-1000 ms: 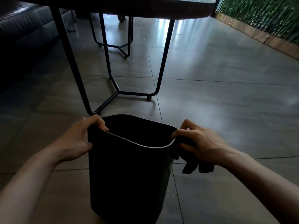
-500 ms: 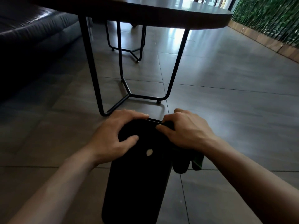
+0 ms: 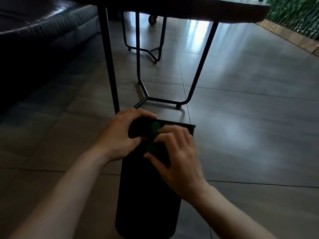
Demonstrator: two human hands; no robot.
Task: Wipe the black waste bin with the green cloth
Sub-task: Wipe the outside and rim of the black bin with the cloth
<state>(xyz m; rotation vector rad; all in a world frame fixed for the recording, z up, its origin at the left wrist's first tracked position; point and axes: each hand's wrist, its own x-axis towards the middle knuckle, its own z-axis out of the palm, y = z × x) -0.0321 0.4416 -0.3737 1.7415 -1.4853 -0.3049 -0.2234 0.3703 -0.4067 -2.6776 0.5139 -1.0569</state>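
Bin (image 3: 146, 204) gripped by left hand (image 3: 119, 135) — cloth (image 3: 152, 135) under right hand (image 3: 176, 152)

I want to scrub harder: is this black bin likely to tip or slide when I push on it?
Probably tippy: the bin looks tall and narrow, and the left hand grips its upper edge, seemingly to steady it. Likely light: its rim looks thin, so it may flex under the cloth. It could slide on the glossy floor.

The bin (image 3: 146, 195) is now turned over, its opening no longer seen. The right hand (image 3: 177, 152) is shifted from the rim onto its face, with the cloth (image 3: 153, 133) apparently pressed beneath.
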